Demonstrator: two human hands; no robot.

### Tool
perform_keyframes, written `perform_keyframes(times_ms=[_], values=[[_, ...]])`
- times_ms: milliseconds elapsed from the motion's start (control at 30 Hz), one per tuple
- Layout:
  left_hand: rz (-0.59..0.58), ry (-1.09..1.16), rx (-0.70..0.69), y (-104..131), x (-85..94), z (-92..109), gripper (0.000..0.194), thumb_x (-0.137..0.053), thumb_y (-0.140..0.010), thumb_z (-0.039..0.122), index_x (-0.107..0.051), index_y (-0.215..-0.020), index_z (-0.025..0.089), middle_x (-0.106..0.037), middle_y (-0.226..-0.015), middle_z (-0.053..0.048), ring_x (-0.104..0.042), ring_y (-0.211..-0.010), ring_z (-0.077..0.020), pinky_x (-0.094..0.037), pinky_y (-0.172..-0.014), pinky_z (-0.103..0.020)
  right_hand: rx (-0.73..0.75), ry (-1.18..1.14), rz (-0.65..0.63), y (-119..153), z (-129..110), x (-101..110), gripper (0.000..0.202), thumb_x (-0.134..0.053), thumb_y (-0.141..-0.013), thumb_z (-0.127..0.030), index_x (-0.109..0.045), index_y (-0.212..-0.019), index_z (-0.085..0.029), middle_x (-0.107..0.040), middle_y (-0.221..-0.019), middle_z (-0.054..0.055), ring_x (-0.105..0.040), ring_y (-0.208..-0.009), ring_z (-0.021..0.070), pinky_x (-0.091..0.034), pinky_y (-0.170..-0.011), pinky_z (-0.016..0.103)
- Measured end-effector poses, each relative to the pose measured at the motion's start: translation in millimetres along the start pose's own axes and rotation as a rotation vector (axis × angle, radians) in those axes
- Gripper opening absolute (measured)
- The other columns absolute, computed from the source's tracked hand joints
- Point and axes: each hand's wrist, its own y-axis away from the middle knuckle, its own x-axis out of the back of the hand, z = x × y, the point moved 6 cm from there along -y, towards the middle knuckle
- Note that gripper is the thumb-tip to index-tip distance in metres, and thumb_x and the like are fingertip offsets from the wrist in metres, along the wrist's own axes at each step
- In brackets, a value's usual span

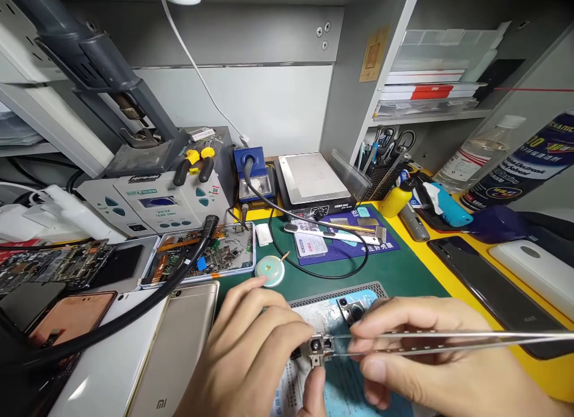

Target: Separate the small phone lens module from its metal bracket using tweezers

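Observation:
Between the thumb and fingers of my left hand is a small phone camera module with a dark lens and metal frame. My right hand pinches a long pair of metal tweezers, which points left. The tips reach the right side of the module; whether they grip it I cannot tell. Just behind, a dark lens plate lies on a worn blue and white mat, partly hidden by my right fingers. The palm sides of both hands are mostly out of sight.
A round pale green disc sits behind my left hand. To the left are phones, a tray of boards and a black hose. A heating plate stands behind; a dark phone lies right.

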Motion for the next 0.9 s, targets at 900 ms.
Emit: perform_keyframes(times_ms=[900], values=[[0.024,0.019,0.022,1,-1.3,5,0.022,-0.069,-0.076,0.009,-0.065,-0.095,0.019,-0.069,-0.082,0.001,-0.061,-0.086,-0.0185,-0.043,-0.106,-0.046,0.223,0.161,0.03,2,-14,-3,0.023,-0.085,-0.072,-0.007,-0.086,-0.085,-0.025,-0.083,-0.07,0.001,-0.078,-0.055,0.016,-0.063,-0.053,0.016]])
